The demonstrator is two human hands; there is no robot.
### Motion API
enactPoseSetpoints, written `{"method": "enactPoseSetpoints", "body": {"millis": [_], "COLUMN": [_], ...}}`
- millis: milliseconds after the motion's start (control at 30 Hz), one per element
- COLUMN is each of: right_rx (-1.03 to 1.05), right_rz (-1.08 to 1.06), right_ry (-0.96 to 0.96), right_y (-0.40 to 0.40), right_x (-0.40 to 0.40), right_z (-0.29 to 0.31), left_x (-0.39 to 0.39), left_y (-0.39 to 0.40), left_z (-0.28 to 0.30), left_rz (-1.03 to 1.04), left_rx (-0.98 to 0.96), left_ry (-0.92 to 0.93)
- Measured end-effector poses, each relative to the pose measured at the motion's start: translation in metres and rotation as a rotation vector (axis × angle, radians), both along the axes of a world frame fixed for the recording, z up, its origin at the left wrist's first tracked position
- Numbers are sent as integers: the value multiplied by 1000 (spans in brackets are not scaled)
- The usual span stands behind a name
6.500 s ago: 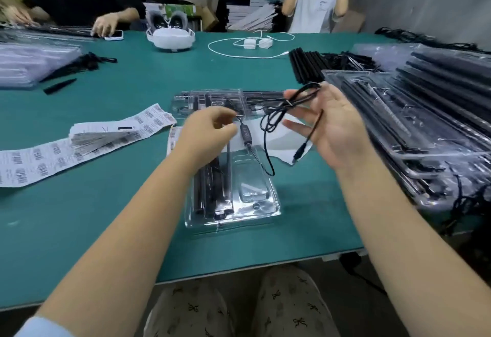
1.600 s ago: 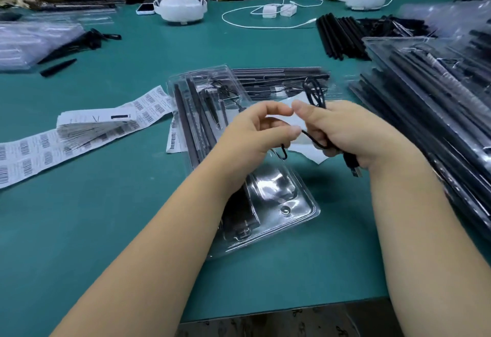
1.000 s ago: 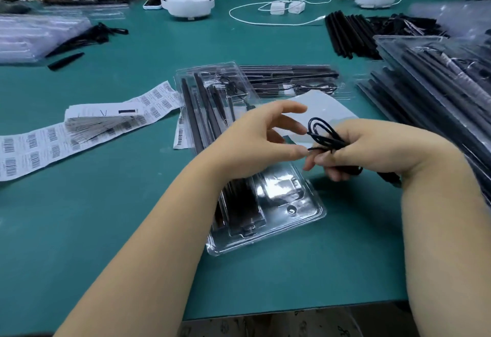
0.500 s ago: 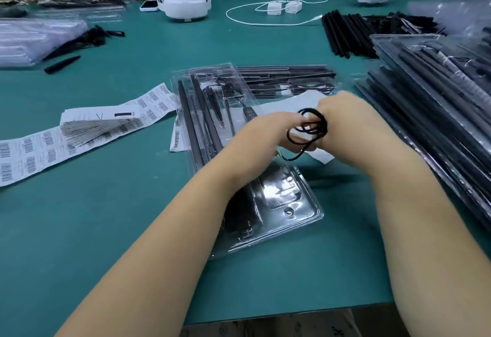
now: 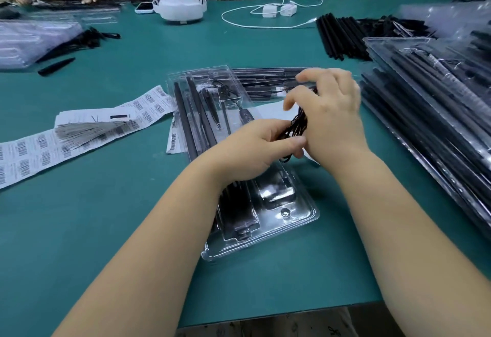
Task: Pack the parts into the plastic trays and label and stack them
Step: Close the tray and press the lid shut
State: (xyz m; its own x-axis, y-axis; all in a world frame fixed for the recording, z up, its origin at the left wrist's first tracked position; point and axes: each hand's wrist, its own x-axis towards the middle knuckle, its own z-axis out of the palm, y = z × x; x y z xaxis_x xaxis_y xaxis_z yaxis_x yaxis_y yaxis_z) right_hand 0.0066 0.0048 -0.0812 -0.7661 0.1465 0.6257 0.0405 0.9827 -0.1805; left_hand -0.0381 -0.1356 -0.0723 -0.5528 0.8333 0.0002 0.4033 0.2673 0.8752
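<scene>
Coiling the black cable (image 5: 296,126) above the clear tray (image 5: 265,204), both hands' curled fingers (image 5: 295,141) apparently pinch it; next, seat it in the tray's empty pocket.

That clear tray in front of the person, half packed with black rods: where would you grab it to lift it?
Probably by the two long edges of the tray, near its middle, one hand coming in from each side. It is long, thin, clear plastic lying flat on the table, and the rods run its whole length, so lifting one end would likely bend it.
</scene>
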Motion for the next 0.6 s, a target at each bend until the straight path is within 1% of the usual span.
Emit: {"method": "enactPoseSetpoints", "body": {"millis": [67, 100, 200, 267, 333, 400, 467, 533, 600], "right_rx": [-91, -173, -569, -833, -1040, -1319, -1564, -1681, -1767], "right_rz": [-92, -131, -140, -80, 36, 164, 258, 298, 326], "right_ry": [125, 168, 192, 188, 214, 258, 220, 128, 77], "right_y": [-3, -5, -3, -1, -3, -7, -10, -14, -15], "right_x": [-2, -2, -2, -2, -1, -1, -3, -3, -4], "right_z": [-1, -1, 2, 3, 5, 6, 7, 6, 5], "left_x": [4, 6, 10, 11, 10, 10, 10, 10, 10], "left_y": [2, 3, 4, 6, 8, 8, 9, 9, 10], "left_z": [-2, -3, -5, -4, -4, -5, -7, -8, -9], "left_rz": [38, 72, 155, 174, 183, 194, 209, 216, 229], "left_rx": [-49, -58, -40, 2, 40, 71, 94, 119, 146], "left_ry": [92, 112, 45, -2, -20, -25, -23, -8, -7]}}
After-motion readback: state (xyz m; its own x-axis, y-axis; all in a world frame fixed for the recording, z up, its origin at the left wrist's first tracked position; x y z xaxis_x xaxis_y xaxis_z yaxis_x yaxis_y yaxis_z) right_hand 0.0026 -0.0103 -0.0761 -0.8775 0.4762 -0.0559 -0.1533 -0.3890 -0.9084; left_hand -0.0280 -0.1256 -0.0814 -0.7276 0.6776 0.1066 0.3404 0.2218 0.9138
